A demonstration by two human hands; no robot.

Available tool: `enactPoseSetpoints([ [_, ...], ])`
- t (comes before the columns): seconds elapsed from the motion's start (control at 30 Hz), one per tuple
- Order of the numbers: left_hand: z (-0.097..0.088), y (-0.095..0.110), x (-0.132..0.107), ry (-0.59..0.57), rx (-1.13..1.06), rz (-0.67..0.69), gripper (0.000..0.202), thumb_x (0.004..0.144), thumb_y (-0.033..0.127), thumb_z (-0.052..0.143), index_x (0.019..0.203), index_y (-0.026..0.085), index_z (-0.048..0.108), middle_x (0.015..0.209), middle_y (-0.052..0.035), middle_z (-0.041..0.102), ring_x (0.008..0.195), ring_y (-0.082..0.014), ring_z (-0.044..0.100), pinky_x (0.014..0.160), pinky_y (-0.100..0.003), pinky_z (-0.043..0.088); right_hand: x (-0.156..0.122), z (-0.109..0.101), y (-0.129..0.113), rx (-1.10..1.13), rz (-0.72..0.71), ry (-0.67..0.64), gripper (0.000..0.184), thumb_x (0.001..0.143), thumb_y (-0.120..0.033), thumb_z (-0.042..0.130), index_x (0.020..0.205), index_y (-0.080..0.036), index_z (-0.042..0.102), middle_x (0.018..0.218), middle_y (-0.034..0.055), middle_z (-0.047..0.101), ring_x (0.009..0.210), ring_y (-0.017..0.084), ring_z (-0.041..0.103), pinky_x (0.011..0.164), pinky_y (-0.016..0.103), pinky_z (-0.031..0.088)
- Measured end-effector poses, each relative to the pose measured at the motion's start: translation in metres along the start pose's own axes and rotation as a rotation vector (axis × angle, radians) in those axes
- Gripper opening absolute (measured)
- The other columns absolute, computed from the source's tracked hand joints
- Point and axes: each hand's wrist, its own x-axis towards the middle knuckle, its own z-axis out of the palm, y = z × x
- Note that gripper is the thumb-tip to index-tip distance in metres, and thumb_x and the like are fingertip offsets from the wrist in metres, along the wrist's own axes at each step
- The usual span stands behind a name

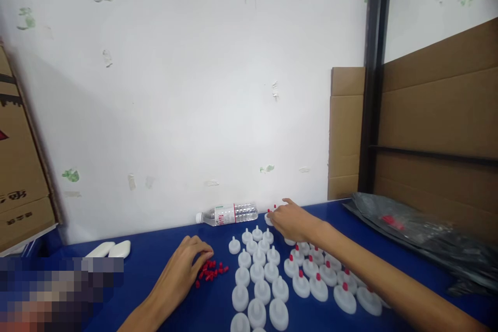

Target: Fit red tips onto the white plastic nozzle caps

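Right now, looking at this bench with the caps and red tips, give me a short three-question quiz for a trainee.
1. Multiple choice: by the left hand, at its fingertips, lie A) scissors, B) loose red tips, C) tape.
2. True or false: the water bottle lies on its side by the wall.
3. Fill in: the white caps already fitted with red tips sit on the person's ____ side.
Key: 1 B; 2 true; 3 right.

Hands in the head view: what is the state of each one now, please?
Left hand: curled over the red tips; grip cannot be told.
Right hand: fingertips at a white cap; grip cannot be told.
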Motion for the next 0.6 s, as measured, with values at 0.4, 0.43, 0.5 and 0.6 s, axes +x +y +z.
enactPoseSetpoints([
  [0.4, -0.002, 0.002, 0.000, -0.017, 0.028, -0.020, 0.033, 0.099, 0.041, 0.044, 0.093, 0.025, 0.073, 0.096, -0.0050, 0.070, 0.094, -0.0258, 0.059, 0.089, -0.040, 0.046, -0.001, -0.034, -0.011, 0.116, 0.047, 0.263, 0.022, 0.097, -0.035, 0.061, 0.106, -0.018, 0.070, 0.089, 0.0070, 0.077, 0.082, 0.022, 0.070, 0.099, 0.039, 0.040],
  [0.43, -0.002, 0.002, 0.000, -0.016, 0.031, -0.021, 0.033, 0.099, 0.041, 0.044, 0.093, 0.025, 0.073, 0.096, -0.0050, 0.070, 0.095, -0.0258, 0.059, 0.088, -0.040, 0.046, -0.001, -0.035, -0.013, 0.127, 0.035, 0.266, 0.018, 0.097, -0.031, 0.061, 0.106, -0.018, 0.070, 0.092, 0.0068, 0.077, 0.083, 0.021, 0.070, 0.097, 0.038, 0.041],
  [0.5, -0.002, 0.002, -0.001, -0.013, 0.035, -0.024, 0.033, 0.099, 0.040, 0.044, 0.094, 0.025, 0.073, 0.096, -0.0050, 0.070, 0.095, -0.0260, 0.060, 0.088, -0.040, 0.046, -0.001, -0.035, -0.016, 0.148, 0.002, 0.265, 0.017, 0.097, -0.025, 0.058, 0.109, -0.019, 0.068, 0.098, 0.0063, 0.075, 0.084, 0.020, 0.069, 0.091, 0.036, 0.044],
  [0.6, 0.000, 0.000, -0.001, -0.006, 0.040, -0.028, 0.032, 0.098, 0.041, 0.045, 0.093, 0.026, 0.073, 0.095, -0.0047, 0.070, 0.094, -0.0263, 0.060, 0.087, -0.039, 0.047, -0.003, -0.034, -0.019, 0.174, -0.036, 0.261, 0.020, 0.099, -0.022, 0.053, 0.115, -0.019, 0.065, 0.107, 0.0075, 0.071, 0.086, 0.021, 0.067, 0.083, 0.034, 0.046],
])
